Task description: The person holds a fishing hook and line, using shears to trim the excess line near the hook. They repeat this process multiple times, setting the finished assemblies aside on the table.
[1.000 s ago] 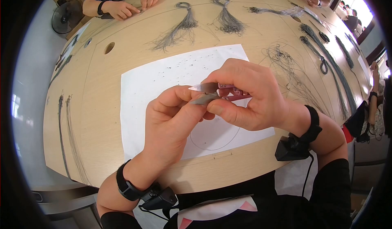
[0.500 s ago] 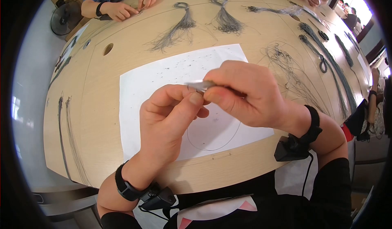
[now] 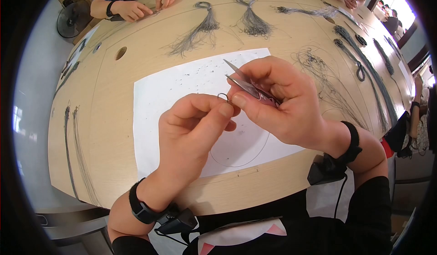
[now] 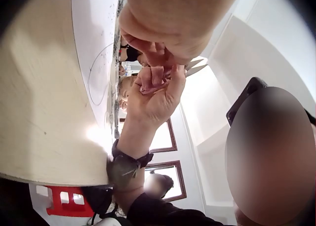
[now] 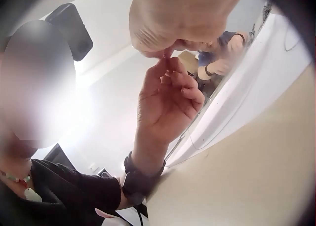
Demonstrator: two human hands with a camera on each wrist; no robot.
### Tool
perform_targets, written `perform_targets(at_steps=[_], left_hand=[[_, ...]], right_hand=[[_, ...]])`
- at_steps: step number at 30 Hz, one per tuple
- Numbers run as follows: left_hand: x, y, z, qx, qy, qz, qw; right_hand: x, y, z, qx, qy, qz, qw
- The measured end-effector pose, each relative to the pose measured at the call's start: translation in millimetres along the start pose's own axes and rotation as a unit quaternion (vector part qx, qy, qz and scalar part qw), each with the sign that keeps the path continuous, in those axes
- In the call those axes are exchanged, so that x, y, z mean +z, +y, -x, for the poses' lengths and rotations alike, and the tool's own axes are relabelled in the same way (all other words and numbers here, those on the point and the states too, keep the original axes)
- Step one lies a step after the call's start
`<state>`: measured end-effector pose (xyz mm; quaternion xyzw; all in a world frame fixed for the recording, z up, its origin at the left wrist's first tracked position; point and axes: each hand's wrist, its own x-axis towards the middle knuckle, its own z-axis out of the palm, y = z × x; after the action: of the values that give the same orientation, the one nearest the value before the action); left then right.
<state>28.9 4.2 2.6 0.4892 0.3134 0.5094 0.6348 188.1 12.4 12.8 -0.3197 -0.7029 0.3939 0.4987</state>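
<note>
My left hand (image 3: 186, 130) pinches a small dark curved hook (image 3: 222, 95) between thumb and index finger, its bend standing above the fingertips. A thin line (image 3: 236, 166) makes a wide loop below the hands, over the white paper (image 3: 150, 105). My right hand (image 3: 287, 102) holds small scissors (image 3: 246, 85) with pinkish handles, blades apart and pointing up and left. Its thumb tip is right beside the left fingertips. In the left wrist view the scissor blades (image 4: 196, 67) stick out past the fingers; the right wrist view shows the left hand (image 5: 170, 105) with fingertips meeting.
Dark specks (image 3: 200, 70) dot the paper. Two tied bundles of line (image 3: 255, 25) lie beyond it. A loose tangle (image 3: 318, 73) and dark strands (image 3: 368, 73) are at the right, thin strands (image 3: 75, 150) at the left. Another person's hands (image 3: 136, 11) work across the table.
The scissors have swung from lying across the left fingertips to pointing up and away from them. The hook in the left fingers now shows clearly; the left hand has hardly moved.
</note>
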Motion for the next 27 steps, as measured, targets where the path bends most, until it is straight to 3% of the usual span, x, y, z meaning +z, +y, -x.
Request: perform_targets(at_steps=[9, 13, 15, 19, 27], left_hand=[[-5, 6, -2, -0.004, -0.002, 0.053, 0.999], [-4, 6, -2, -0.007, 0.0, 0.075, 0.997], [-3, 7, -1, -0.035, -0.002, 0.094, 0.995], [-4, 4, 0, -0.043, -0.013, 0.082, 0.996], [-2, 3, 0, -0.037, 0.002, 0.06, 0.998]], right_hand=[[-15, 2, -9, -0.013, -0.05, 0.088, 0.995], [-15, 6, -9, -0.012, -0.058, 0.062, 0.996], [-14, 6, -9, -0.056, -0.063, 0.09, 0.992], [-12, 4, -9, -0.034, -0.067, 0.095, 0.993], [-9, 9, -10, -0.154, -0.045, 0.169, 0.972]])
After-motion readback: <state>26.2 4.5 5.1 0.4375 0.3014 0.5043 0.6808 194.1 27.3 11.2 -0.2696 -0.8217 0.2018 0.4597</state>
